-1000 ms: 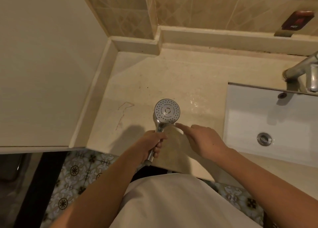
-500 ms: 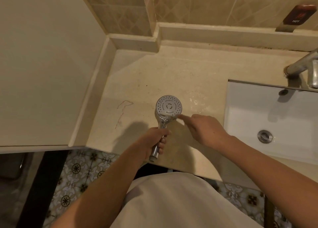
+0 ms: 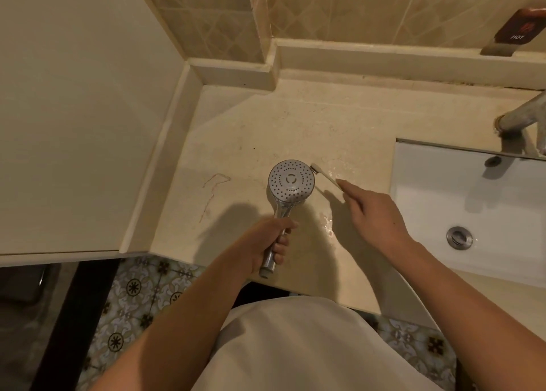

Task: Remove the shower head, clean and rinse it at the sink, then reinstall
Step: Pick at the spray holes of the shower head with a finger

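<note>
A chrome shower head [image 3: 291, 181] with its round spray face turned up is held over the beige countertop [image 3: 260, 130]. My left hand [image 3: 269, 243] is closed around its handle, whose open end sticks out below my fingers. My right hand [image 3: 372, 213] grips a pale toothbrush [image 3: 325, 176], index finger laid along its handle. The dark bristles sit at the upper right rim of the spray face. The white sink [image 3: 443, 189] lies to the right.
A metal tap [image 3: 520, 118] stands at the sink's back right, with the drain [image 3: 459, 237] in the basin. A raised ledge runs along the tiled wall, with a red "HOT" sign [image 3: 520, 30] on it. A cream panel [image 3: 74, 110] borders the counter's left side.
The toothbrush's bristle end now shows at the right rim of the spray face; earlier my right hand's fingertip was at the head's lower right edge. The shower head stays in place.
</note>
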A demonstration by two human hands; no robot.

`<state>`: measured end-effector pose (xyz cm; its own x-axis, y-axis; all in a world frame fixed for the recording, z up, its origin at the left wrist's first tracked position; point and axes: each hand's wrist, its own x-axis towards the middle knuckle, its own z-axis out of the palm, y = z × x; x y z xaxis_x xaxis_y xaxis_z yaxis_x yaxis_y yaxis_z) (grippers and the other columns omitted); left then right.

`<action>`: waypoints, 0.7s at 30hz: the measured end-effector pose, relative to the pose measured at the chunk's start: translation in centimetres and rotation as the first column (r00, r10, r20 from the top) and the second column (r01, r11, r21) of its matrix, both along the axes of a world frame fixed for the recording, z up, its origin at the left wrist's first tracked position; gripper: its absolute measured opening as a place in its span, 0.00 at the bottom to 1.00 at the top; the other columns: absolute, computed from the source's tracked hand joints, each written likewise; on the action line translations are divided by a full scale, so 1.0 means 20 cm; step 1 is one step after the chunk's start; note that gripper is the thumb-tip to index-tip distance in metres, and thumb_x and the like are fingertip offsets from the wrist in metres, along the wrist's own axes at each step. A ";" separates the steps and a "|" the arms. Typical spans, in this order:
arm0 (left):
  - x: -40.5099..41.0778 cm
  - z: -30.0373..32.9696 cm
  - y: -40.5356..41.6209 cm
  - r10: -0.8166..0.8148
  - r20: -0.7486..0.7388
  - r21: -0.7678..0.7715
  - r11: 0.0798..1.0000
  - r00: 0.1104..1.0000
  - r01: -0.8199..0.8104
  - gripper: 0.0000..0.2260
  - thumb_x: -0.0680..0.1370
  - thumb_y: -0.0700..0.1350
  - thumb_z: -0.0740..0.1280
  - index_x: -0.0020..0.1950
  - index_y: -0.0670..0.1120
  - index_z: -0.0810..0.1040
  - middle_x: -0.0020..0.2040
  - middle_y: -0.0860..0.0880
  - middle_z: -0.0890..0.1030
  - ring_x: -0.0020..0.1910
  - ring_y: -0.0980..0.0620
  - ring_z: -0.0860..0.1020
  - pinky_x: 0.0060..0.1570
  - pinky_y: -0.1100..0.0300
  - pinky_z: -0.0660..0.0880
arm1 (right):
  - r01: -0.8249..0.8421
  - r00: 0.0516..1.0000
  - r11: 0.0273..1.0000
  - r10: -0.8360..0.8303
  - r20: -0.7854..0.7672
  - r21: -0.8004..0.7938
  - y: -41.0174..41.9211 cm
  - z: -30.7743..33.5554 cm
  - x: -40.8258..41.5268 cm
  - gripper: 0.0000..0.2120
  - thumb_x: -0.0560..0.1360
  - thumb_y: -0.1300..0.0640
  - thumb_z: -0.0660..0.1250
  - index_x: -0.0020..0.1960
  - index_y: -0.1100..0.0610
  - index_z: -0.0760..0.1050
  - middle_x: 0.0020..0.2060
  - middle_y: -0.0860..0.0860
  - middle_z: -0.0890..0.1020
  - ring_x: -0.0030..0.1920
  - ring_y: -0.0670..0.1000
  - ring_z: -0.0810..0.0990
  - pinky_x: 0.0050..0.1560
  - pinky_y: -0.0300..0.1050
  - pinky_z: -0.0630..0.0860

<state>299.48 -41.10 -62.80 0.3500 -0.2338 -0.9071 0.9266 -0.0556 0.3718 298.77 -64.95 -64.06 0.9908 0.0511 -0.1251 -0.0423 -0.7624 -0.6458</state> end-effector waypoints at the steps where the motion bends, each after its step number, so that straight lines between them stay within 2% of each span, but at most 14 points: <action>1: 0.00 0.00 0.00 0.009 -0.009 -0.008 1.000 1.000 -0.009 0.11 0.79 0.44 0.68 0.41 0.47 0.68 0.28 0.52 0.65 0.20 0.58 0.62 0.18 0.66 0.62 | -0.001 1.000 1.000 0.001 0.000 0.015 -0.01 0.01 -0.01 0.19 0.81 0.56 0.58 0.71 0.44 0.71 0.47 0.51 0.86 0.44 0.52 0.82 0.39 0.36 0.71; 3: -0.01 -0.01 -0.01 0.017 -0.031 -0.010 1.000 0.999 -0.018 0.11 0.80 0.44 0.67 0.41 0.47 0.68 0.28 0.52 0.64 0.20 0.58 0.61 0.18 0.66 0.61 | -0.139 0.990 0.990 0.139 0.005 0.021 0.04 0.01 -0.05 0.19 0.82 0.56 0.57 0.71 0.45 0.70 0.47 0.52 0.85 0.44 0.53 0.82 0.43 0.44 0.76; 5: 0.00 -0.01 -0.01 0.007 -0.042 -0.006 1.000 0.999 -0.007 0.12 0.80 0.44 0.67 0.41 0.47 0.67 0.28 0.52 0.63 0.20 0.58 0.60 0.18 0.66 0.60 | -0.272 0.962 0.961 0.273 0.020 -0.044 0.11 0.02 -0.13 0.20 0.81 0.57 0.57 0.72 0.45 0.69 0.37 0.52 0.82 0.37 0.55 0.81 0.37 0.48 0.76; 7: 0.00 -0.02 0.00 0.000 -0.043 -0.013 1.000 0.999 0.000 0.11 0.80 0.45 0.68 0.41 0.47 0.68 0.27 0.52 0.63 0.20 0.58 0.60 0.18 0.66 0.60 | -0.188 0.981 0.980 0.191 0.037 -0.065 0.10 0.00 -0.12 0.20 0.81 0.57 0.57 0.72 0.45 0.69 0.36 0.51 0.81 0.36 0.54 0.79 0.36 0.47 0.74; 9: 0.01 -0.02 0.01 0.006 -0.035 -0.026 1.000 0.999 -0.007 0.11 0.80 0.45 0.68 0.42 0.46 0.68 0.27 0.53 0.64 0.20 0.58 0.61 0.18 0.66 0.61 | -0.024 1.000 0.999 0.024 0.003 0.024 0.07 -0.02 -0.10 0.20 0.82 0.56 0.56 0.73 0.46 0.69 0.42 0.51 0.83 0.41 0.52 0.80 0.41 0.47 0.75; 10: 0.01 -0.02 0.01 0.014 -0.035 -0.034 0.999 0.999 -0.015 0.11 0.79 0.45 0.68 0.43 0.46 0.68 0.27 0.53 0.64 0.20 0.58 0.61 0.18 0.66 0.61 | 0.002 1.000 0.999 -0.001 -0.007 0.054 0.08 -0.02 -0.10 0.20 0.82 0.56 0.56 0.73 0.46 0.68 0.43 0.51 0.83 0.41 0.52 0.80 0.42 0.47 0.75; 14: 0.00 -0.03 0.04 0.087 -0.085 -0.098 0.991 0.993 -0.095 0.11 0.79 0.45 0.69 0.42 0.46 0.68 0.25 0.54 0.63 0.19 0.58 0.60 0.16 0.66 0.61 | -0.226 0.971 0.973 0.228 0.069 -0.044 0.21 -0.01 -0.14 0.20 0.82 0.57 0.58 0.73 0.47 0.68 0.34 0.51 0.79 0.33 0.53 0.77 0.32 0.47 0.73; 16: 0.01 -0.04 0.05 0.120 -0.113 -0.142 0.981 0.986 -0.135 0.11 0.79 0.45 0.69 0.42 0.46 0.68 0.25 0.54 0.62 0.18 0.58 0.61 0.16 0.66 0.61 | -0.197 0.978 0.978 0.201 0.057 -0.068 0.21 -0.02 -0.11 0.20 0.82 0.56 0.57 0.73 0.47 0.68 0.37 0.52 0.81 0.35 0.54 0.79 0.34 0.47 0.73; 19: 0.01 -0.06 0.07 0.132 -0.128 -0.206 0.966 0.983 -0.156 0.11 0.79 0.45 0.69 0.41 0.46 0.69 0.24 0.54 0.63 0.18 0.58 0.62 0.15 0.66 0.62 | -0.043 0.999 0.999 0.043 0.028 -0.021 0.17 -0.05 -0.02 0.21 0.82 0.57 0.56 0.73 0.47 0.67 0.40 0.53 0.82 0.38 0.54 0.78 0.37 0.46 0.71; 21: 0.01 -0.06 0.08 0.144 -0.155 -0.262 0.948 0.977 -0.181 0.12 0.77 0.45 0.70 0.38 0.46 0.70 0.22 0.54 0.64 0.16 0.58 0.62 0.14 0.66 0.62 | -0.106 0.994 0.994 0.107 0.034 -0.032 0.20 -0.03 -0.03 0.21 0.82 0.56 0.55 0.74 0.45 0.66 0.39 0.52 0.80 0.37 0.54 0.77 0.36 0.47 0.72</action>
<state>299.72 -39.48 -63.98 0.2859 -0.4291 -0.8568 0.9562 0.1869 0.2255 298.27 -61.02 -64.61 0.9838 0.1529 -0.0933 0.0624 -0.7807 -0.6218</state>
